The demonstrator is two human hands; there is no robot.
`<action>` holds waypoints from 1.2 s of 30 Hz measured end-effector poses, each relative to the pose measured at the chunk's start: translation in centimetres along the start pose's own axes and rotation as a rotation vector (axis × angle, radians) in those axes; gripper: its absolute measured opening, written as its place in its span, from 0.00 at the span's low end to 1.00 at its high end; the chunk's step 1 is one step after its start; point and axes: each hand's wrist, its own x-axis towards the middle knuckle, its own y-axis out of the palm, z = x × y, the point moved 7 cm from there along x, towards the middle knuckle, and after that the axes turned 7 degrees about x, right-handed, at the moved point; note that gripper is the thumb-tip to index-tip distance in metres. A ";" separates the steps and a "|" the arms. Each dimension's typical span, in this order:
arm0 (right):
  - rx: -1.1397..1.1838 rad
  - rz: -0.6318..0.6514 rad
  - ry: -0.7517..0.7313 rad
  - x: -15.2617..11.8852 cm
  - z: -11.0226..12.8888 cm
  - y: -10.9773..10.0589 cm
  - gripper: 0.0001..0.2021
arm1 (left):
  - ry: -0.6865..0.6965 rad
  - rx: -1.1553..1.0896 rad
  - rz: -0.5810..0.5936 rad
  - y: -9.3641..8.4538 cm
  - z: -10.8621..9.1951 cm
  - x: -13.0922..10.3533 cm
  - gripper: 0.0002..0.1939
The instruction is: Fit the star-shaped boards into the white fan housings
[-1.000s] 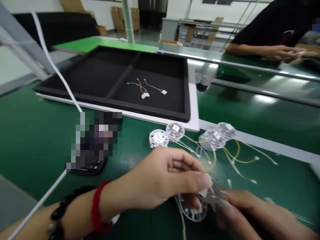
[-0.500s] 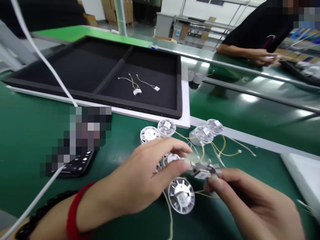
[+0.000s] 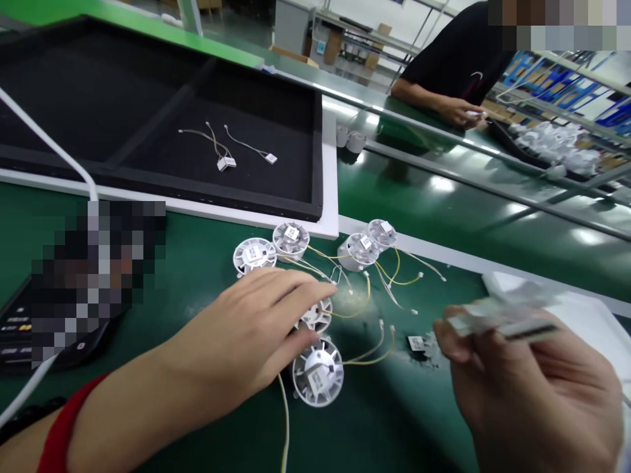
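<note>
Housing (image 3: 318, 316), one, white, spoked, partly covered; on the green table (image 3: 374, 427), taken here as the centre of the clock, twelve being away from the worker.

Left hand (image 3: 236, 328), one, lying over its left side. Fingers close together, thumb set apart below; housing shows between index fingertip and thumb. Whether they grip it, I cannot tell from here.

Right hand (image 3: 537, 387), one, raised, between three and four o'clock. Thumb and fingers pinch a clear-and-silver piece (image 3: 503, 318), blurred.

Labelled silver part (image 3: 424, 345), one, on the table just past three, near the right fingertips.

Further housings, five, labelled: lower one (image 3: 318, 372) at six, just beside the first; left pair (image 3: 254, 255) between ten and twelve; right pair (image 3: 358, 251) between one and two. Yellow and white wires (image 3: 369, 360) trail from several.

White slab (image 3: 586, 322), one, at three, behind the right hand.

Black tray (image 3: 158, 151), one, divided, at eleven; tags (image 3: 227, 163) with leads lie in its right compartment.

Phone (image 3: 54, 315), one, between nine and ten, a white cable (image 3: 49, 131) crossing it.

Co-worker's hand (image 3: 461, 113), between one and two, beyond the rail, holding something small and white.
</note>
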 end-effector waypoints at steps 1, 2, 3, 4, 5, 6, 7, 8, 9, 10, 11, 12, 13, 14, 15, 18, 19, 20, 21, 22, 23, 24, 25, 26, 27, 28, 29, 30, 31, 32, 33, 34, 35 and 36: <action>-0.105 0.053 0.020 0.0 0.1 0.4 0.08 | -0.024 -0.031 0.013 0.1 0.0 0.0 0.20; -0.198 0.145 0.051 0.0 -0.1 1.2 0.08 | -0.041 -0.049 0.016 0.1 0.1 0.0 0.24; -0.265 0.247 0.086 -0.1 -0.4 2.2 0.09 | -0.046 -0.055 0.011 0.0 0.0 0.0 0.26; -0.297 0.332 0.122 -0.2 -0.7 3.1 0.11 | -0.041 -0.054 0.001 -0.1 -0.1 0.0 0.26; -0.300 0.392 0.158 -0.4 -1.1 3.9 0.12 | -0.028 -0.050 -0.011 -0.2 -0.2 0.1 0.25; -0.285 0.430 0.198 -0.6 -1.6 4.6 0.13 | -0.012 -0.042 -0.022 -0.2 -0.3 0.1 0.23; -0.262 0.450 0.238 -0.7 -2.1 5.2 0.15 | 0.013 -0.032 -0.026 -0.2 -0.5 0.1 0.19; -0.245 0.462 0.284 -1.0 -2.6 5.7 0.16 | 0.037 -0.015 -0.034 -0.2 -0.6 0.1 0.16; -0.227 0.473 0.326 -1.2 -3.0 6.1 0.17 | 0.058 0.009 -0.047 -0.2 -0.7 0.1 0.12; -0.215 0.484 0.368 -1.4 -3.5 6.3 0.17 | 0.069 0.036 -0.062 -0.2 -0.7 0.1 0.11; -0.211 0.482 0.402 -1.6 -3.8 6.4 0.18 | 0.073 0.061 -0.072 -0.1 -0.7 0.0 0.12; -0.211 0.472 0.426 -1.7 -4.1 6.4 0.18 | 0.073 0.082 -0.076 -0.1 -0.6 -0.1 0.13; -0.212 0.461 0.442 -1.7 -4.3 6.4 0.19 | 0.069 0.097 -0.077 0.0 -0.5 -0.1 0.15; -0.212 0.449 0.449 -1.7 -4.4 6.3 0.19 | 0.061 0.108 -0.072 0.1 -0.4 -0.2 0.17; -0.214 0.440 0.452 -1.6 -4.5 6.2 0.19 | 0.058 0.113 -0.062 0.2 -0.3 -0.2 0.18; -0.241 0.429 0.437 -1.5 -4.6 6.0 0.15 | 0.040 0.115 -0.043 0.5 0.0 -0.1 0.19; -0.253 0.428 0.429 -1.5 -4.6 6.0 0.13 | 0.037 0.113 -0.038 0.6 0.0 -0.1 0.18; -0.263 0.428 0.426 -1.5 -4.6 6.0 0.11 | 0.039 0.113 -0.033 0.6 0.0 -0.1 0.18; -0.272 0.425 0.426 -1.6 -4.6 6.0 0.10 | 0.040 0.113 -0.029 0.6 0.1 0.0 0.18; -0.279 0.417 0.427 -1.6 -4.6 6.0 0.09 | 0.041 0.112 -0.023 0.6 0.1 0.0 0.19; -0.286 0.412 0.433 -1.7 -4.6 6.0 0.09 | 0.040 0.106 -0.013 0.6 0.1 0.0 0.19; -0.289 0.407 0.437 -1.8 -4.5 6.0 0.10 | 0.038 0.094 0.001 0.6 0.2 -0.1 0.18; -0.291 0.400 0.437 -1.8 -4.5 6.0 0.10 | 0.033 0.079 0.015 0.6 0.3 -0.1 0.18; -0.289 0.403 0.429 -1.8 -4.4 6.1 0.10 | 0.024 0.062 0.031 0.5 0.4 -0.1 0.18; -0.284 0.417 0.415 -1.8 -4.3 6.2 0.10 | 0.016 0.044 0.045 0.5 0.5 -0.2 0.17; -0.281 0.429 0.397 -1.8 -4.2 6.3 0.10 | 0.005 0.029 0.059 0.6 0.6 -0.2 0.17; -0.283 0.433 0.379 -1.8 -4.1 6.3 0.10 | -0.006 0.020 0.067 0.6 0.8 -0.2 0.17; -0.291 0.428 0.364 -1.7 -4.0 6.3 0.10 | -0.017 0.016 0.070 0.6 0.9 -0.2 0.17; -0.304 0.413 0.351 -1.7 -3.9 6.2 0.10 | -0.028 0.016 0.068 0.7 1.0 -0.2 0.17; -0.321 0.391 0.343 -1.6 -3.8 6.0 0.09 | -0.036 0.019 0.064 0.7 1.0 -0.2 0.18; -0.340 0.368 0.338 -1.6 -3.7 5.9 0.09 | -0.042 0.022 0.059 0.7 1.1 -0.1 0.18; -0.355 0.356 0.334 -1.6 -3.7 5.8 0.10 | -0.048 0.024 0.054 0.8 1.1 -0.1 0.19; -0.366 0.354 0.330 -1.6 -3.6 5.8 0.10 | -0.053 0.024 0.054 0.8 1.1 -0.1 0.19; -0.377 0.357 0.325 -1.6 -3.6 5.8 0.10 | -0.060 0.023 0.058 0.9 1.1 0.0 0.19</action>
